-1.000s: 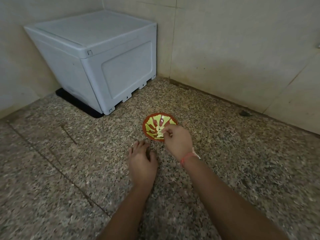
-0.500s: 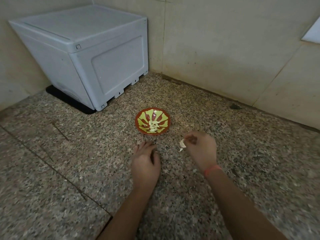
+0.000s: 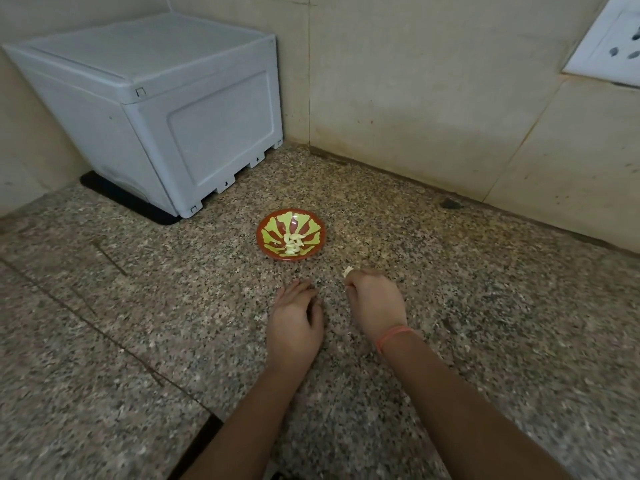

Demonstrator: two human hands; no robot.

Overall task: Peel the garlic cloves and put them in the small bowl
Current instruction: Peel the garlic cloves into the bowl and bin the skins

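Far left, up in the corner: grey plastic box [image 3: 156, 109], lid on, parked on a black mat [image 3: 117, 195] against the tiled wall [image 3: 398, 81]. Across the whole foreground, speckled stone surface [image 3: 104, 341], thin seam lines cutting over its left part.

Moving in to the middle: small bowl [image 3: 265, 237], red-brown with yellow-green petal stripes, set upright on the stone, just ahead of both hands and touching neither. Inside, a little heap of peeled garlic cloves [image 3: 293, 243], pale and bunched toward the near side.

Below that, left hand [image 3: 296, 320]: palm down at the stone, fingers loosely bent and pointing toward the bowl, thumb tucked alongside. Nothing visible in its hold. Sits almost straight below the bowl, a short gap between fingertips and rim.

Just to the right, right hand [image 3: 375, 303]: knuckles up, fingers curled in, pinching a small white scrap [image 3: 347, 270] at the tips. Skin or clove, cannot tell at this size. Held off to the bowl's near right, outside the rim, well clear of the heap. Hands side by side, near each other, not touching. Round the right wrist, red thread band [image 3: 394, 336].

Further right: dark speck [image 3: 450, 203] at the foot of the wall. Top right corner: white wall socket [image 3: 609, 46], partly cut by the frame edge.
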